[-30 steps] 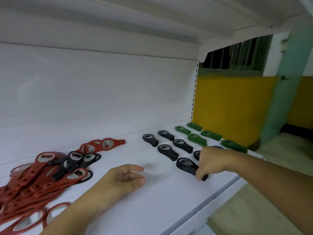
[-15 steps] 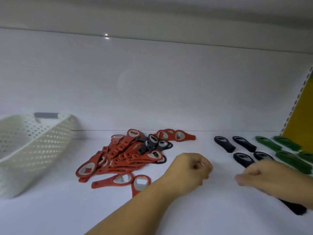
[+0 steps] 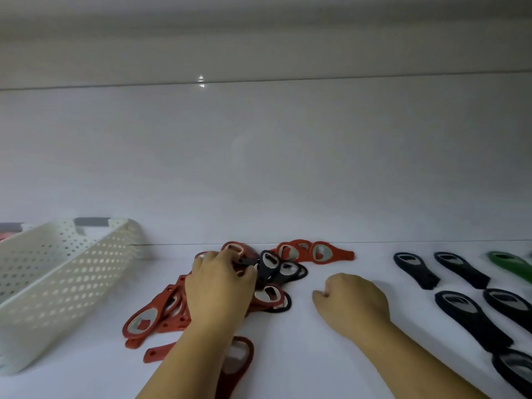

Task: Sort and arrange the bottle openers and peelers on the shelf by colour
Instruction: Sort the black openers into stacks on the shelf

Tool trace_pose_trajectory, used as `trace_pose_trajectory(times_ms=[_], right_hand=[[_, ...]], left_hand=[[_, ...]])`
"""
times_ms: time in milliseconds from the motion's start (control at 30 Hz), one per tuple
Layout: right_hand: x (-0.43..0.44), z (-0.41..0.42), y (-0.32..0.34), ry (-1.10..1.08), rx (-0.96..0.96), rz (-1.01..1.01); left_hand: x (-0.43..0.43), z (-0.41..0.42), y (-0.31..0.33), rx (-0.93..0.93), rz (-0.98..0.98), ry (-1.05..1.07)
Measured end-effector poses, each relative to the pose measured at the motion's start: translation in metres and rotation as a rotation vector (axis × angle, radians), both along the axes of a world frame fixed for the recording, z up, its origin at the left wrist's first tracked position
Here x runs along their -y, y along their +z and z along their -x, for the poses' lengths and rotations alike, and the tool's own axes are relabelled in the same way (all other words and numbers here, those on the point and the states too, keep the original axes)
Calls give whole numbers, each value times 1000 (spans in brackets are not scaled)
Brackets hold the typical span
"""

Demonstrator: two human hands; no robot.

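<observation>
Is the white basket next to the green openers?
No, the white basket sits far left; the green opener lies far right.

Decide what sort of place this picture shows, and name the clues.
Probably a shop or stockroom: a white shelf with a back panel, many identical bottle openers, red openers heaped and black openers in rows, and a white perforated basket.
</observation>
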State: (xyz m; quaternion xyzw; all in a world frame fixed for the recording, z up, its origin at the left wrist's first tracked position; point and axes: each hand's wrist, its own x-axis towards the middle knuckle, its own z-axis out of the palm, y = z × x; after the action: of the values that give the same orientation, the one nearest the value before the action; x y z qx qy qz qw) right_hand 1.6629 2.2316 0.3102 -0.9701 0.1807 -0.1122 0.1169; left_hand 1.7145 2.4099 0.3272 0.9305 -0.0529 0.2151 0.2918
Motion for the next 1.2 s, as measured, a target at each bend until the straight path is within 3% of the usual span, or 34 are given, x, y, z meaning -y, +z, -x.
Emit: trace_pose_trajectory(times_ms=[167, 300, 667, 867, 967, 1067, 1133, 1200], right_hand=[[8, -3, -3, 73, 145, -190], [6, -8, -6, 132, 145, -208], [12, -8, -8, 164, 154, -293], [13, -8, -8, 273, 239, -298], [10, -10, -10, 473, 44, -159], [6, -10, -11, 534, -109, -59], [5, -10, -11, 481, -11, -119], [5, -7, -6, 374, 160, -194]], left_hand=[[14, 0, -7, -50, -347, 57], [30, -7, -4, -38, -514, 55], [35, -30, 22, -290, -447, -115], [32, -27, 24, -192, -371, -138], [27, -28, 25, -96, -163, -170], [27, -19, 35, -329, 449, -285], [29, -12, 35, -542, 862, -393], [28, -9, 30, -632, 1067, -500]])
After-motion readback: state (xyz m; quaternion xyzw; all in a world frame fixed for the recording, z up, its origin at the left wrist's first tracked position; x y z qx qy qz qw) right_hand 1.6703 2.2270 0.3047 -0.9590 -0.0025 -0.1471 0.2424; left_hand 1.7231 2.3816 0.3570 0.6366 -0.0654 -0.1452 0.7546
